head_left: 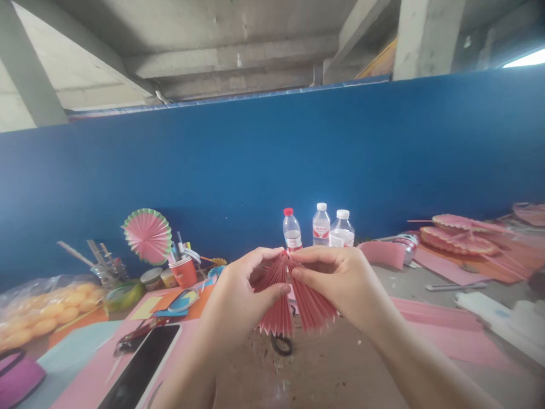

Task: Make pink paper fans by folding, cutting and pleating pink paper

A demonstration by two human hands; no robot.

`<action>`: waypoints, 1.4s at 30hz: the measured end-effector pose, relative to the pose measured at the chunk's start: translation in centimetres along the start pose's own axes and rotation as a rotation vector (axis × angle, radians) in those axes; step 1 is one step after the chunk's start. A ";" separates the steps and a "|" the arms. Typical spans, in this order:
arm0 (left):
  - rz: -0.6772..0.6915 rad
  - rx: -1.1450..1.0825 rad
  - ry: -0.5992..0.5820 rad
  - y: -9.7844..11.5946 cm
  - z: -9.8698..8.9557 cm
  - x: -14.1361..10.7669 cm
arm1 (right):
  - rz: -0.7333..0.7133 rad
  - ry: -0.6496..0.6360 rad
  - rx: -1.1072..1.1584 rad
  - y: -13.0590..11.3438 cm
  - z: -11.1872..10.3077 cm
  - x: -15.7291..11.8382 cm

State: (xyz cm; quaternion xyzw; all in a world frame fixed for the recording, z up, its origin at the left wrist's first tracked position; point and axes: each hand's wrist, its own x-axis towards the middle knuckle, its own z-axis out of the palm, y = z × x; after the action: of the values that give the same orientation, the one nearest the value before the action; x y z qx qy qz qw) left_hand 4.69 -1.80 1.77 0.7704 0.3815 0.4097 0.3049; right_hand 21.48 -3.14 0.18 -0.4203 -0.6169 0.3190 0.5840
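Observation:
Between my hands is a pleated pink paper fan [276, 307], its folds gathered at the top and splayed into two halves below. My left hand [244, 298] grips the left half, thumb across the pleats and fingers behind. With thumb and fingertips, my right hand [332, 275] pinches the right half near the gathered top. Below the fan, a small black ring-shaped object [281, 345] lies on the table; it may be a scissor handle or a band, I cannot tell which.
Three plastic bottles [321, 224] stand behind my hands by the blue wall [255, 159]. On the left are a phone [140, 369], an orange cup of pens [184, 272], a finished round fan [147, 236] and a bag of orange balls [55, 309]. Pink paper [451, 329] and more fans [460, 241] lie right.

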 end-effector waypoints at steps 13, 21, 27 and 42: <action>-0.033 -0.084 -0.033 0.2 -0.1 0.2 | 0.041 0.007 -0.002 -0.3 0.0 0.0; -0.025 -0.086 -0.029 0.1 0.0 0.2 | 0.022 0.024 -0.029 -0.5 0.0 -0.1; -0.014 -0.081 -0.026 -0.2 0.0 0.4 | 0.023 0.039 -0.030 -0.4 0.1 -0.1; -0.009 -0.071 -0.003 -0.4 0.0 0.3 | 0.030 0.060 -0.009 -0.4 0.3 -0.2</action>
State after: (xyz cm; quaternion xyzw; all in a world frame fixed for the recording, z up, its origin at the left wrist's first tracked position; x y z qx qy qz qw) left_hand 4.65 -1.38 1.57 0.7581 0.3698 0.4204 0.3344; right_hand 21.17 -3.43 0.40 -0.4415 -0.5941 0.3121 0.5956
